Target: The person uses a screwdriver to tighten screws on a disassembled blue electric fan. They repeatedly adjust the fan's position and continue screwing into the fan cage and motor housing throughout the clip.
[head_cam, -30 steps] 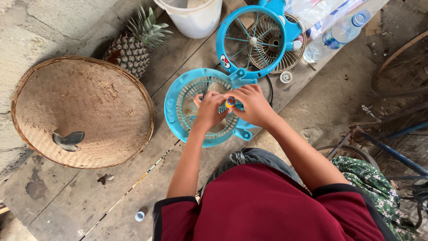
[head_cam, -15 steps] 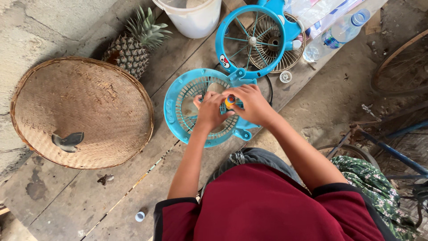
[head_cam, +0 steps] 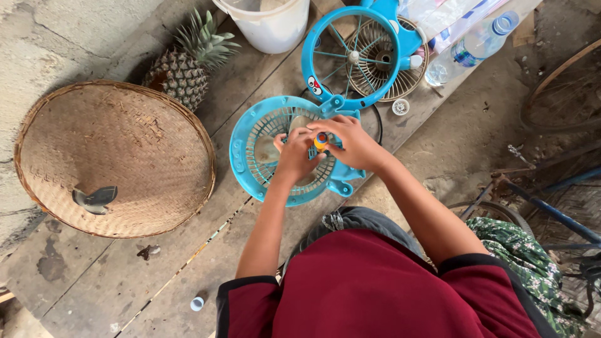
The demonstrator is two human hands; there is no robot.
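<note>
Lying on a weathered plank desk (head_cam: pixel 250 75) beside a woven basket tray (head_cam: pixel 116 159) and pineapple (head_cam: pixel 184 72), the round blue fan grille (head_cam: pixel 247 150) is slotted plastic; left hand (head_cam: pixel 294 156) presses it, right hand (head_cam: pixel 350 141) pinches a yellow-handled screwdriver (head_cam: pixel 320 141).

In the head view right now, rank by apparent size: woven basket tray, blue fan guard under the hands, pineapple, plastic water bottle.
1. Woven basket tray, clearly largest.
2. Blue fan guard under the left hand and right hand.
3. Pineapple and plastic water bottle look about alike; the frame crops the bottle, so I cannot rank them.
</note>
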